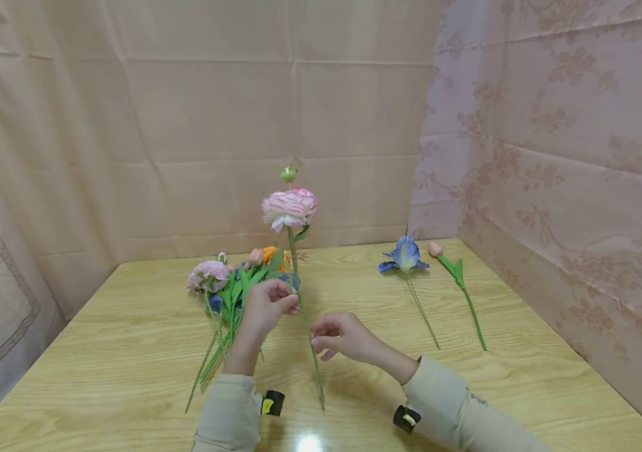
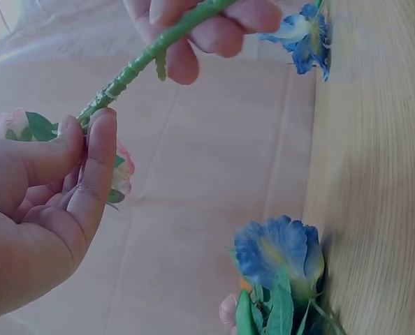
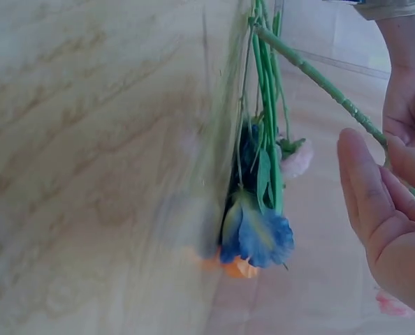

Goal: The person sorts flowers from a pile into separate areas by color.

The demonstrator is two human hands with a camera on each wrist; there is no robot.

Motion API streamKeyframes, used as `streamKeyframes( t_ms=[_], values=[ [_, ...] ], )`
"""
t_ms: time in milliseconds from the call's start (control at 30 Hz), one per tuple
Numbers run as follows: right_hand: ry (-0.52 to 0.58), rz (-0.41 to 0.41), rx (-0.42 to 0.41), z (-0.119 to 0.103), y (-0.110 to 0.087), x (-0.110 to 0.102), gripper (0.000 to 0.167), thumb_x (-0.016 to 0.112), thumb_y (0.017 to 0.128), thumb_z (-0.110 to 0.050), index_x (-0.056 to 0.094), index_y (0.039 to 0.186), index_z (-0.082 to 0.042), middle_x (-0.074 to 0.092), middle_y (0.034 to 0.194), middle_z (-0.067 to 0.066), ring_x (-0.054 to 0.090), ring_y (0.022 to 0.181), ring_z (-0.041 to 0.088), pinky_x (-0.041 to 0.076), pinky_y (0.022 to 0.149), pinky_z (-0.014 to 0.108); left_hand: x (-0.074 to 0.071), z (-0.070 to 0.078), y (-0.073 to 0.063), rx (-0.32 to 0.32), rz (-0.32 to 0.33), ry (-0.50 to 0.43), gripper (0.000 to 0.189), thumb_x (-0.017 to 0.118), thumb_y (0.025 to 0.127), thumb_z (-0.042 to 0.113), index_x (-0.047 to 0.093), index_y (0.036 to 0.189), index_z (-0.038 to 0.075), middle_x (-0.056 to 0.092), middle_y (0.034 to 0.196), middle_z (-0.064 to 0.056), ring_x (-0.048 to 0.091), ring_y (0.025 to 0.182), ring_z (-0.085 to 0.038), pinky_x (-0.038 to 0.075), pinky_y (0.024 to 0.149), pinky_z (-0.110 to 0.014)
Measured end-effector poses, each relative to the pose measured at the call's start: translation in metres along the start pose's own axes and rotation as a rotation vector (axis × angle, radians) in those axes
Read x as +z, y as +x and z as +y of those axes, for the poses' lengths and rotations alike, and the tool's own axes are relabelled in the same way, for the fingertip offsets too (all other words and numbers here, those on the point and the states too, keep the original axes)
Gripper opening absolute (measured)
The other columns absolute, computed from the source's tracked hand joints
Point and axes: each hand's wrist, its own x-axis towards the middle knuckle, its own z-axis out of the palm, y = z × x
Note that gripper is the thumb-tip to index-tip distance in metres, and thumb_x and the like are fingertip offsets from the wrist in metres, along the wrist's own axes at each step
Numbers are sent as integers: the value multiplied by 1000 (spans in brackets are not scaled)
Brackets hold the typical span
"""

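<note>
Between thumb and fingertips, my left hand (image 1: 267, 307) pinches the green stem of a pink-and-white ranunculus (image 1: 289, 208) with a green bud above it. The flower stands nearly upright, its stem (image 2: 144, 59) slanting down past the fingers in the left wrist view. My right hand (image 1: 349, 339) is close beside the lower stem, its fingers loosely bent. In the right wrist view the right hand (image 3: 389, 223) shows a gap between thumb and fingers, with the stem passing behind them; whether it touches is unclear.
At the left of the wooden table (image 1: 128, 339) lies a pile of artificial flowers, with a pale pink bloom (image 1: 209, 276), green tulip leaves and an orange flower (image 1: 270, 253). A blue iris (image 1: 405, 255) and a pink tulip (image 1: 436, 249) lie apart at the right. Curtains surround the table.
</note>
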Motion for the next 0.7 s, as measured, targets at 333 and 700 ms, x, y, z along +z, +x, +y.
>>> streamKeyframes(
  t_ms=[333, 700],
  values=[
    [154, 15, 62, 7, 2, 0, 19, 58, 82, 8, 53, 97, 19, 62, 82, 17, 62, 70, 18, 52, 64, 36, 4, -1, 2, -7, -67, -3, 9, 59, 76, -16, 53, 72, -10, 59, 63, -14, 60, 53, -21, 52, 57, -38],
    [101, 5, 78, 1, -3, -3, 11, 62, 80, 5, 57, 77, 14, 62, 66, 15, 62, 55, 17, 52, 56, 36, 6, 0, 0, 8, -105, 4, 7, 60, 77, -14, 54, 75, -11, 60, 67, -15, 62, 58, -25, 52, 58, -34]
  ],
)
